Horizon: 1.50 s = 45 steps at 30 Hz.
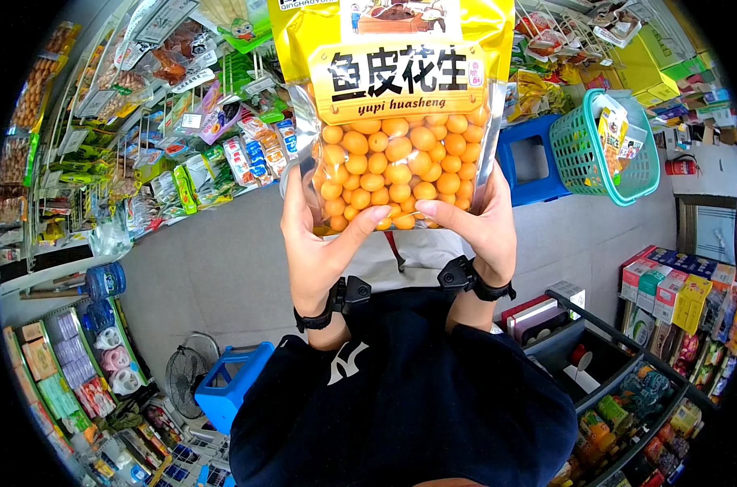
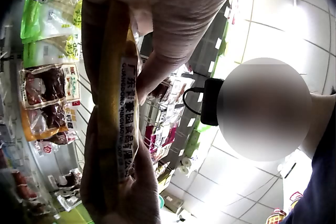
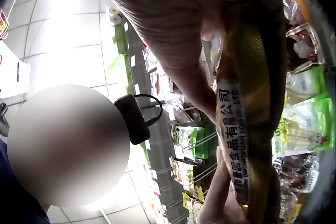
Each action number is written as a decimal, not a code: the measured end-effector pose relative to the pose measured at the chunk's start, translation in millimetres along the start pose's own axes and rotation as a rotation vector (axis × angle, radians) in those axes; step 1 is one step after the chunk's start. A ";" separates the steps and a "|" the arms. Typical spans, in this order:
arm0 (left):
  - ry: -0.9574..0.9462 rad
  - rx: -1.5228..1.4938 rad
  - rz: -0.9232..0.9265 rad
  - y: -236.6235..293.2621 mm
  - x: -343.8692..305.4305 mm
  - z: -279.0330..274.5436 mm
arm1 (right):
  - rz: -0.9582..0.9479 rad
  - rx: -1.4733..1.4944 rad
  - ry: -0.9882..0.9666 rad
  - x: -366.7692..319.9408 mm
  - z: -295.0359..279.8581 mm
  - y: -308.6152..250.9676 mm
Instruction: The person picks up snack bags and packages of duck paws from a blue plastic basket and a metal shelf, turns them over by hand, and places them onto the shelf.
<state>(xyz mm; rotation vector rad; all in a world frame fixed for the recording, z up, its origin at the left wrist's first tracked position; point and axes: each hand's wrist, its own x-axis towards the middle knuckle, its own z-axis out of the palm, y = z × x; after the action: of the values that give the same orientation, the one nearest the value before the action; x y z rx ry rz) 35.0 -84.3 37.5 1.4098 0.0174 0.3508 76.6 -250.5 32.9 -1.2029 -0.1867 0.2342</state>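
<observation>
A yellow bag of coated peanuts [image 1: 393, 162] is held up in front of the chest, its printed front toward the head camera. Round orange-brown nuts show through its clear lower window. My left hand [image 1: 320, 235] grips the lower left side, thumb over the front and fingers behind. The right hand [image 1: 483, 219] holds the lower right side the same way, the two thumb tips close together near the bottom edge. In the left wrist view the bag's bottom edge [image 2: 116, 92] with printed lettering runs between thumb and fingers. The right wrist view also shows that edge [image 3: 244, 108].
Shelves of packaged snacks [image 1: 222, 154] line the left and back. A green basket [image 1: 561, 138] holding packets rests by a blue stool [image 1: 514, 174]. Behind stand another blue stool [image 1: 234, 390], a fan [image 1: 186, 365] and a dark shelf unit [image 1: 628, 365] with goods.
</observation>
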 end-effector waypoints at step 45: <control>0.078 -0.007 -0.071 -2.1 -1.7 -1.1 | 0.000 -0.075 -0.048 5.1 -5.6 5.3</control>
<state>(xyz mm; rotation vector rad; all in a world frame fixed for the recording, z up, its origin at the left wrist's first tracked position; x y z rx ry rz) 33.6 -83.9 34.9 1.3841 0.1298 0.3463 82.5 -252.4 26.2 -1.2727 -0.2392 0.2582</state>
